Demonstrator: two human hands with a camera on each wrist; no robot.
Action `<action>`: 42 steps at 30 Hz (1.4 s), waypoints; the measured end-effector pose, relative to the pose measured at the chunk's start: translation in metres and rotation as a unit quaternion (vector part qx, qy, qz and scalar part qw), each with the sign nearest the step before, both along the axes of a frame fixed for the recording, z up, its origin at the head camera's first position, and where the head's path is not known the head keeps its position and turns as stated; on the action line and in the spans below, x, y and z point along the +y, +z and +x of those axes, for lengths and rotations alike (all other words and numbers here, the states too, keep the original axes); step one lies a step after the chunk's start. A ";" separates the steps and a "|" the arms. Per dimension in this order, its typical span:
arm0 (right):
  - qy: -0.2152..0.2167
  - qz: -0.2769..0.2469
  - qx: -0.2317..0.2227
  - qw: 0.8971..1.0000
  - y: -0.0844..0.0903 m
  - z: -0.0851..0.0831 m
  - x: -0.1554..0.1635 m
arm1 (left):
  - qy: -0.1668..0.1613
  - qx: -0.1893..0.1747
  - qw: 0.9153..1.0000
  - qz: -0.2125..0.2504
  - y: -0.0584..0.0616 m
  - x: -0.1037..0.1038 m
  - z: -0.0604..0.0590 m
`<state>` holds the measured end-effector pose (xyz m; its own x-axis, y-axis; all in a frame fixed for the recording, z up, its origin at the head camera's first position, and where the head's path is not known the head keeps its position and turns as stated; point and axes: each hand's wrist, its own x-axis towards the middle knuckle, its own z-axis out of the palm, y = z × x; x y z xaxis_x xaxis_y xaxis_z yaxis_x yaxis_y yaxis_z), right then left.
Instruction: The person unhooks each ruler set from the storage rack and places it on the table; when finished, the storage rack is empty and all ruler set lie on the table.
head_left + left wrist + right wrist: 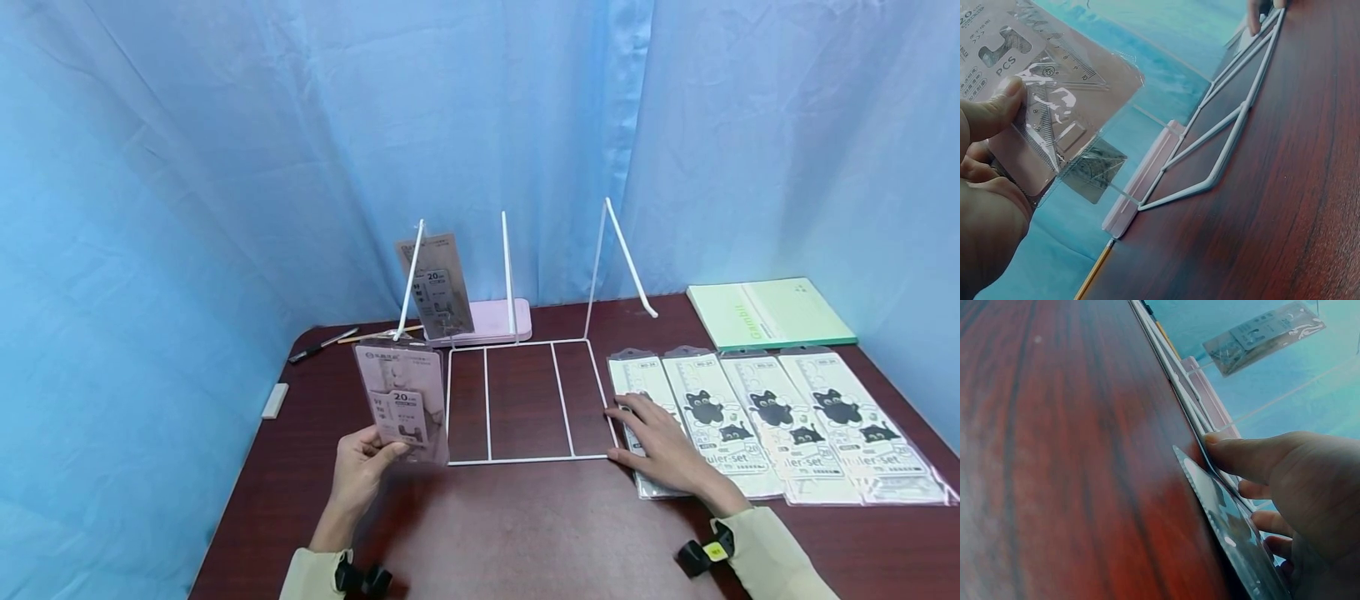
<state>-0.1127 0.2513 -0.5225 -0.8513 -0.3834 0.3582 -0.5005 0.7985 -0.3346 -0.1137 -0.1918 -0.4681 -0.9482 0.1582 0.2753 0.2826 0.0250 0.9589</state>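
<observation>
My left hand (357, 473) pinches the lower edge of a pinkish-brown ruler set pack (375, 371) between thumb and fingers. Clear triangles (1044, 134) show through its plastic in the left wrist view. The pack's top edge is right at the front tip of the left prong (408, 279) of a white wire display rack (525, 459). Farther back on that prong hangs a similar pack (446, 292). At the rack's right side, my right hand (663, 442) rests with fingers spread, thumb (1241, 453) touching the base wire, partly over a white ruler set pack (660, 487).
Several white cat-print ruler packs (772, 408) lie overlapped on the right. Behind them is a green notebook (780, 312). A pink case (491, 317) lies behind the rack. A pen (322, 346), a pencil (1094, 272) and a white eraser-like block (275, 401) are at left.
</observation>
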 end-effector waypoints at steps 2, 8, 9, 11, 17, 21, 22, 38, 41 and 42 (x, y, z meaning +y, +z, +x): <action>-0.001 0.000 0.000 1.000 0.000 0.000 0.000 | -0.008 0.003 1.000 0.012 0.000 -0.001 0.001; 0.001 0.000 0.001 1.000 -0.001 0.000 0.001 | -0.034 0.029 0.999 0.031 0.002 -0.003 0.002; 0.002 0.000 0.001 1.000 -0.001 0.000 0.001 | -0.037 0.033 0.998 0.033 0.003 -0.004 0.002; 0.003 0.000 0.002 1.000 -0.001 0.000 0.001 | -0.042 0.040 0.997 0.041 0.006 -0.006 0.002; 0.003 0.000 0.003 1.000 0.000 0.000 0.001 | -0.052 0.044 0.993 0.093 0.015 -0.015 0.001; 0.000 0.002 0.000 1.000 -0.001 0.000 0.001 | -0.054 0.045 0.989 0.127 0.018 -0.024 -0.003; 0.000 0.003 0.000 1.000 -0.001 0.000 0.001 | -0.051 0.045 0.989 0.132 0.018 -0.026 -0.004; 0.001 0.008 -0.002 1.000 -0.001 0.000 0.000 | 0.053 -0.036 0.991 0.120 -0.003 -0.043 -0.021; 0.001 0.005 -0.001 1.000 -0.001 -0.001 0.001 | 0.074 -0.063 0.990 0.098 -0.009 -0.047 -0.024; 0.001 0.004 0.000 1.000 -0.001 -0.001 0.001 | 0.080 -0.071 0.990 0.091 -0.011 -0.048 -0.026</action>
<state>-0.1134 0.2522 -0.5231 -0.8501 -0.3888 0.3552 -0.5028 0.7998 -0.3280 -0.1394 -0.2397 -0.4788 -0.9885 -0.0362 0.1468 0.1501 -0.1184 0.9816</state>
